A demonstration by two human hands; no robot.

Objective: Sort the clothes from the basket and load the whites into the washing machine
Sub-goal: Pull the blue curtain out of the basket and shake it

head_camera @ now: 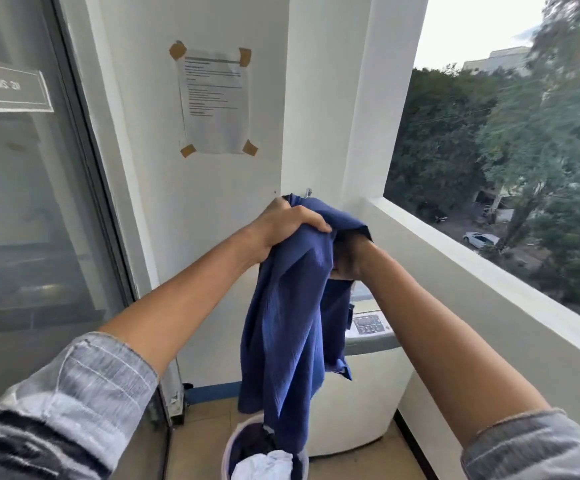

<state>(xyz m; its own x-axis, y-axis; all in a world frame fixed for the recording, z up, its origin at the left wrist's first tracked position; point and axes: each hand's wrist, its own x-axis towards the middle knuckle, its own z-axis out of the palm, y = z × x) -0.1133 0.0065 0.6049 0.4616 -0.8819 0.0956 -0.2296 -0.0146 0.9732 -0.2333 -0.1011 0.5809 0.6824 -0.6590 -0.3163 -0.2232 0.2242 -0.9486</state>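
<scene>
Above the basket (228,448), you are holding a blue garment (292,299) up at chest height, its tail trailing down into the basket's mouth. Your left hand (288,226) is clenching a bunch of the cloth at the top; that grip is carrying the weight. Your right hand (345,258) is sitting under a fold, mostly hidden, so I cannot tell whether its fingers are grasping the fabric or only spreading it. Lifting it this high is likely meant to let it hang open, so you can read its colour and shape. Being blue, it belongs with the coloureds, not in the washer (361,393), which is standing just behind the basket, partly screened by the cloth. A white piece (264,467) is lying in the basket beside darker clothes (250,441), waiting for its turn. Sorting is looking barely begun.
</scene>
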